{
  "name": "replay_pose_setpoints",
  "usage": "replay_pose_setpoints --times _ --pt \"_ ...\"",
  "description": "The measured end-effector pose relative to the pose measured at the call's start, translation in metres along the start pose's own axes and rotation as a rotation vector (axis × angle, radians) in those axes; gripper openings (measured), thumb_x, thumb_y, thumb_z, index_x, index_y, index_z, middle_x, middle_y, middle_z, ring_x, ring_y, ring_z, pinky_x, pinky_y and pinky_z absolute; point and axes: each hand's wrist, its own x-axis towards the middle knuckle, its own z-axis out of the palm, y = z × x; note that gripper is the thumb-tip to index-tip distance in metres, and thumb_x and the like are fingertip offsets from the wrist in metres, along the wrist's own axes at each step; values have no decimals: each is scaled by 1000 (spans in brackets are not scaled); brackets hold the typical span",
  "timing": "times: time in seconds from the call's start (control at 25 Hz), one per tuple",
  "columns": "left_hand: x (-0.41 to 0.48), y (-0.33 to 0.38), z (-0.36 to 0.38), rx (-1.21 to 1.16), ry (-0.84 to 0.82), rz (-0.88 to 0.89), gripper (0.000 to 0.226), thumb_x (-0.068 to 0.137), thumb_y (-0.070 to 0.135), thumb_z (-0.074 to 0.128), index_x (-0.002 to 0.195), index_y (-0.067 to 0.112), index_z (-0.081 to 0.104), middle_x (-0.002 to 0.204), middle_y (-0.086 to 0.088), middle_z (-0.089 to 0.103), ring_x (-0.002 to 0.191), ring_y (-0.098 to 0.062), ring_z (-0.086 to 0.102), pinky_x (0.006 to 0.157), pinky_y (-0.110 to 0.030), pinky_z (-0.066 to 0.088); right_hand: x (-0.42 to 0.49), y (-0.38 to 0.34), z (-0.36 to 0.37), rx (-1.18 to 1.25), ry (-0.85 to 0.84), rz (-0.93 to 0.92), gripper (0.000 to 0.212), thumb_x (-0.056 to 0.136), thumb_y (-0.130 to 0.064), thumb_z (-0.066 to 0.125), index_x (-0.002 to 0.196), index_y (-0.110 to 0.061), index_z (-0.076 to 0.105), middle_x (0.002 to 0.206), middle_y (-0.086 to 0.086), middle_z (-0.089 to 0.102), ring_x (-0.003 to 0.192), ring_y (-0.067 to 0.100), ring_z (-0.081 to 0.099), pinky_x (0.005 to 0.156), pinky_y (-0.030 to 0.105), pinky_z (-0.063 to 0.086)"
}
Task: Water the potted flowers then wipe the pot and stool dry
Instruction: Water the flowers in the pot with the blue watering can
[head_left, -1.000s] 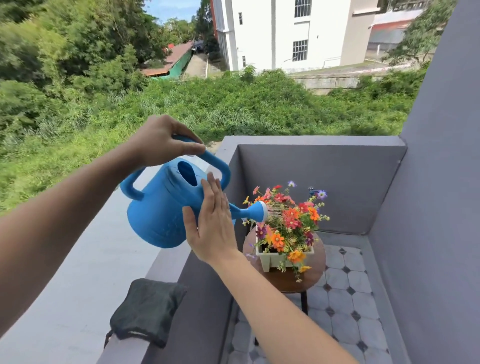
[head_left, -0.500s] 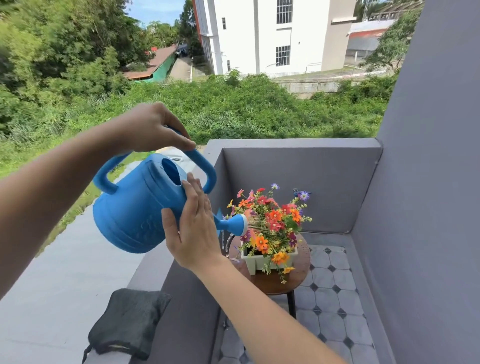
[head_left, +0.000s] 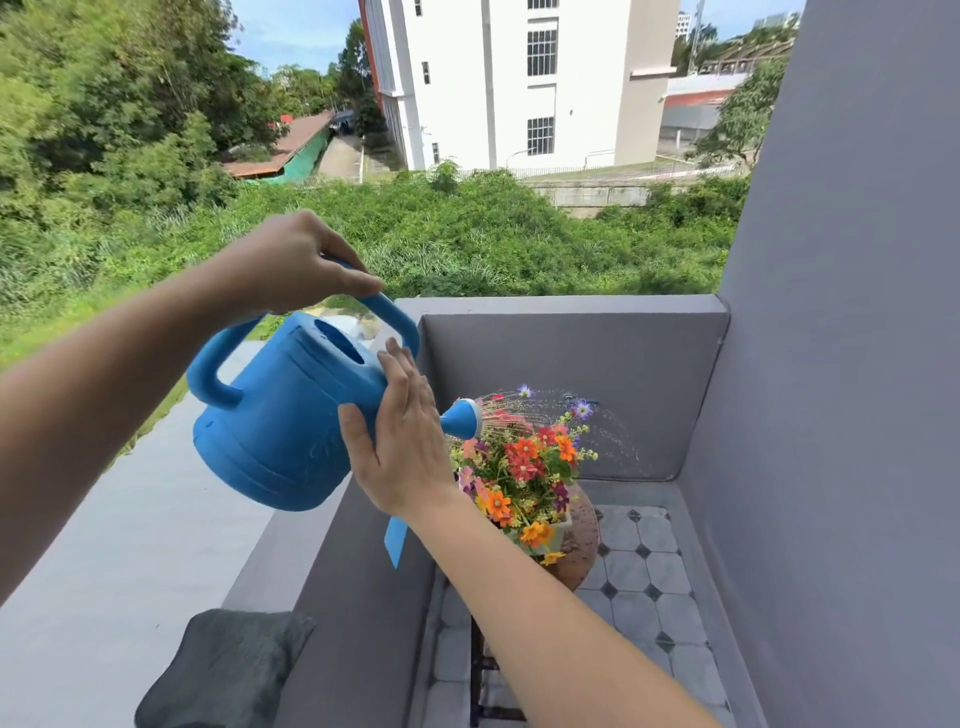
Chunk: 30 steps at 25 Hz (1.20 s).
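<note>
The left hand (head_left: 296, 260) is clenched round the top loop handle of a smooth blue plastic watering can (head_left: 280, 415), tilted toward 3 o'clock. The right hand (head_left: 400, 441) lies flat and unclenched against its spout. Fine jets arc from the round rose (head_left: 464, 419) over the flowers (head_left: 524, 467). Their pale pot (head_left: 558, 532) stands on a round brown stool (head_left: 584, 545) speckled with droplets. At 7 o'clock, a dark, soft cloth (head_left: 228, 670) drapes the grey ledge (head_left: 270, 561)

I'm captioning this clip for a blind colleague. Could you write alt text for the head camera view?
A left hand tilts a blue watering can by its top handle, the right hand flat against its side, spraying water over colourful potted flowers on a round wooden stool in a grey balcony corner. A dark cloth lies on the ledge.
</note>
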Motion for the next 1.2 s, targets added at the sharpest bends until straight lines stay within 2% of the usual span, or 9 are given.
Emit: replay_pose_setpoints --times 0.2,0.36,0.6,0.76,0.92,1.08,1.2 --pt "9 2 -5 -34 -72 -36 18 81 28 71 90 12 76 25 9 40 40 -14 30 44 -22 23 -6 -8 3 55 4 -23 77 87 -60 16 141 -5 23 155 12 23 145 20 12 119 38 12" --pt "14 -2 -9 -104 -186 -54 17 77 26 74 86 11 76 34 2 39 29 -11 26 32 -17 22 -11 -11 6 70 54 -43 72 89 -58 18 138 -5 25 153 14 26 145 21 14 119 36 13" --pt "17 1 -6 -105 -91 -48 20 78 30 73 88 12 76 31 4 38 27 -9 26 32 -16 23 3 -3 -3 34 43 19 83 85 -65 13 141 -4 21 156 13 19 145 22 12 119 38 10" --pt "15 4 -8 -39 -13 -53 22 81 29 71 92 10 74 24 5 40 30 -10 30 34 -19 27 13 -3 -9 12 10 32 87 83 -68 14 142 -4 20 155 14 21 145 23 11 120 40 11" --pt "14 -3 -12 -39 -71 -115 21 80 26 73 90 9 74 25 3 37 25 -8 28 35 -20 27 7 -9 -4 17 -28 8 86 84 -67 15 142 -5 21 156 12 21 145 21 10 120 37 10" --pt "14 -9 -11 -87 -156 -139 15 78 22 74 86 9 75 35 -1 39 28 -11 28 32 -18 25 -5 -14 2 33 -11 -20 80 85 -63 17 140 -6 22 154 13 24 145 21 13 120 38 12" --pt "15 -9 -12 -103 -155 -144 14 78 24 74 83 11 75 39 -3 39 30 -13 28 33 -17 25 -3 -14 1 36 18 -33 77 87 -60 20 139 -4 24 153 14 27 144 22 16 119 41 16"
